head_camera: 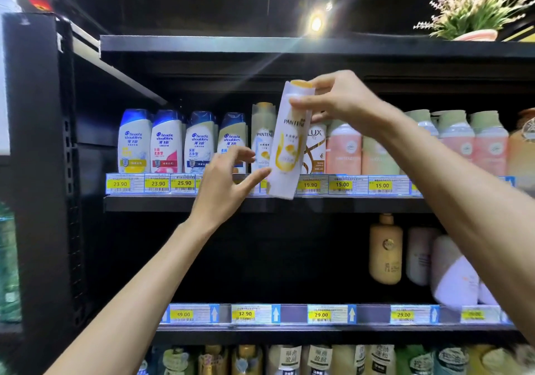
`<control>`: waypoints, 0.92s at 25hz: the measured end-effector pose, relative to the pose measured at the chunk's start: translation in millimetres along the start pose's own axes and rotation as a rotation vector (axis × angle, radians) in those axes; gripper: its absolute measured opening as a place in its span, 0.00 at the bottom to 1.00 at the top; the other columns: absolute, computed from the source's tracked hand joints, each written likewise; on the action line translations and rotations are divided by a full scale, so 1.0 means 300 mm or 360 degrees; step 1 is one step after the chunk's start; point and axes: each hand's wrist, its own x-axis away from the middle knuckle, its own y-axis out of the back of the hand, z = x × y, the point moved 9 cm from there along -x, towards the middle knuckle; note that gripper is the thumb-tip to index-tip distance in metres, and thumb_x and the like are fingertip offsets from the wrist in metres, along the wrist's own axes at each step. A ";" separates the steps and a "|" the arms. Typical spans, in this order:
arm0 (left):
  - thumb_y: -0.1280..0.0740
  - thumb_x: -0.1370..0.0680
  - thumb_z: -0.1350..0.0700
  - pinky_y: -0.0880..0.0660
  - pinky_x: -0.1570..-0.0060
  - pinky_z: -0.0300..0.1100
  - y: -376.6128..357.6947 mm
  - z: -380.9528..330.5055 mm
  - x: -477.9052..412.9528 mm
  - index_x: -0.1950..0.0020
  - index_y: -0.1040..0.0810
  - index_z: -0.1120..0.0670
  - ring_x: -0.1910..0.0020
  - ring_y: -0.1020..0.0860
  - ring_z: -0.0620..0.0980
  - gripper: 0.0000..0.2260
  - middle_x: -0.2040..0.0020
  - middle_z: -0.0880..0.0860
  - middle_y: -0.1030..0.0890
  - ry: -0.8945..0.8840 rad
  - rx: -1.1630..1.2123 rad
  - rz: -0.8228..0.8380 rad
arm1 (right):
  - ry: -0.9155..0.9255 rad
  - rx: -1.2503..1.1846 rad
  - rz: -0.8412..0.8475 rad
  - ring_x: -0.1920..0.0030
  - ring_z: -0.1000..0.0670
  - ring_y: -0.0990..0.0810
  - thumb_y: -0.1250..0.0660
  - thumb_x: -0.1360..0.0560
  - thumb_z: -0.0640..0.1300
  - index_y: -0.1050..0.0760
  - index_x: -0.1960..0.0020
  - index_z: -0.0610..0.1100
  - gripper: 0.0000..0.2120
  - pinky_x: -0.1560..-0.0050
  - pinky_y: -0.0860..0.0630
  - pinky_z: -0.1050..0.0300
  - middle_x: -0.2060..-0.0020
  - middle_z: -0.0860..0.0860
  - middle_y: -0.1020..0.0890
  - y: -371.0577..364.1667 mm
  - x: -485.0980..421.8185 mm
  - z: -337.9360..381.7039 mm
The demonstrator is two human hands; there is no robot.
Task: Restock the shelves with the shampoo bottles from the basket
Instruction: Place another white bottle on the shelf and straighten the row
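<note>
1. Right hand [344, 99] grips a white-and-yellow Pantene bottle [288, 149] by its upper end, just below the yellow cap. The thumb lies across the front and the fingers [324, 80] curl round the far side.
2. The held bottle is in the air and tilted, cap up and leaning right, base down to the left. Its base overlaps the price-tag strip [341, 185] on the front of the middle shelf [173, 203]. It hangs nearer than the shelf row and does not stand on the shelf.
3. Left hand [225, 177] is open, with its fingers spread and relaxed, holding nothing. Its thumb tip reaches the bottle's lower left edge, but I cannot tell whether it touches.
4. Row on the middle shelf, left to right: 4 Head & Shoulders bottles [166, 143], a standing Pantene bottle on the shelf [262, 137], a Lux bottle [315, 149], then pink and green bottles [344, 151]. The held bottle covers the spot between the shelf Pantene and the Lux.
5. Lower shelf [289, 328]: a tan pump bottle [385, 253] at right, with pale bottles beside it that are blurred.
6. A potted plant [477, 7] sits on top of the unit, far right.
</note>
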 end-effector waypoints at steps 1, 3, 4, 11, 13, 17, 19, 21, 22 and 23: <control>0.35 0.26 0.33 0.29 0.46 0.41 0.003 0.018 0.019 0.39 0.24 0.48 0.43 0.25 0.44 0.24 0.43 0.44 0.20 -0.0073 -0.0296 -0.0029 | -0.0002 0.0017 -0.0056 0.55 0.51 0.13 0.22 0.30 0.47 0.17 0.52 0.41 0.11 0.56 0.17 0.56 0.59 0.48 0.13 0.039 -0.017 0.018; 0.38 0.24 0.33 0.33 0.39 0.46 -0.026 0.051 0.056 0.33 0.26 0.49 0.37 0.29 0.49 0.26 0.38 0.47 0.23 -0.0175 -0.0746 -0.0008 | 0.0016 0.0058 -0.0150 0.55 0.52 0.13 0.22 0.30 0.47 0.17 0.52 0.42 0.11 0.56 0.17 0.57 0.60 0.50 0.13 0.107 -0.048 0.054; 0.40 0.22 0.33 0.34 0.35 0.48 -0.045 0.065 0.071 0.32 0.27 0.49 0.34 0.30 0.50 0.26 0.35 0.48 0.24 -0.0211 -0.0881 0.0005 | 0.0036 0.0062 -0.0182 0.55 0.53 0.13 0.22 0.30 0.47 0.17 0.53 0.43 0.10 0.57 0.17 0.58 0.60 0.51 0.13 0.130 -0.060 0.069; 0.45 0.18 0.36 0.36 0.31 0.53 -0.070 0.079 0.096 0.35 0.25 0.51 0.39 0.26 0.52 0.23 0.40 0.48 0.21 -0.0408 -0.1190 -0.0215 | 0.0037 0.0181 -0.0162 0.56 0.52 0.14 0.22 0.30 0.45 0.19 0.46 0.38 0.16 0.61 0.19 0.62 0.55 0.46 0.14 0.075 -0.110 0.021; 0.48 0.17 0.36 0.35 0.32 0.53 -0.071 0.077 0.099 0.35 0.24 0.51 0.41 0.25 0.52 0.24 0.42 0.49 0.21 -0.0438 -0.1207 -0.0250 | -0.0013 0.0328 -0.0148 0.52 0.48 0.14 0.21 0.30 0.47 0.18 0.44 0.38 0.19 0.56 0.17 0.56 0.53 0.44 0.14 0.059 -0.126 -0.005; 0.47 0.17 0.37 0.34 0.34 0.52 -0.070 0.068 0.101 0.35 0.24 0.52 0.42 0.26 0.52 0.24 0.43 0.49 0.20 -0.0481 -0.1221 -0.0300 | -0.0084 0.0569 -0.0096 0.49 0.45 0.15 0.22 0.31 0.52 0.18 0.48 0.37 0.20 0.48 0.17 0.45 0.52 0.43 0.15 0.031 -0.142 -0.034; 0.45 0.18 0.37 0.34 0.34 0.52 -0.072 0.068 0.102 0.35 0.24 0.52 0.42 0.25 0.52 0.23 0.43 0.50 0.20 -0.0493 -0.1235 -0.0319 | -0.0114 0.0614 -0.0083 0.51 0.44 0.15 0.21 0.32 0.52 0.18 0.50 0.36 0.21 0.48 0.17 0.44 0.53 0.42 0.15 0.026 -0.141 -0.047; 0.45 0.18 0.37 0.35 0.34 0.52 -0.074 0.074 0.105 0.35 0.24 0.52 0.42 0.25 0.52 0.23 0.43 0.50 0.20 -0.0501 -0.1240 -0.0346 | -0.0156 0.0654 -0.0049 0.52 0.44 0.14 0.21 0.32 0.53 0.18 0.50 0.36 0.21 0.49 0.17 0.43 0.55 0.42 0.14 0.013 -0.131 -0.068; 0.46 0.17 0.37 0.35 0.34 0.52 -0.075 0.076 0.104 0.35 0.24 0.52 0.42 0.25 0.52 0.23 0.43 0.50 0.21 -0.0505 -0.1241 -0.0358 | -0.0175 0.0671 -0.0024 0.53 0.45 0.14 0.22 0.31 0.53 0.18 0.49 0.36 0.21 0.49 0.17 0.43 0.55 0.43 0.14 0.003 -0.125 -0.081; 0.47 0.17 0.37 0.35 0.34 0.52 -0.076 0.078 0.103 0.35 0.25 0.52 0.42 0.26 0.52 0.24 0.43 0.50 0.21 -0.0505 -0.1240 -0.0362 | -0.0189 0.0676 -0.0002 0.54 0.46 0.14 0.22 0.31 0.52 0.18 0.49 0.37 0.21 0.49 0.17 0.44 0.56 0.44 0.14 -0.009 -0.119 -0.094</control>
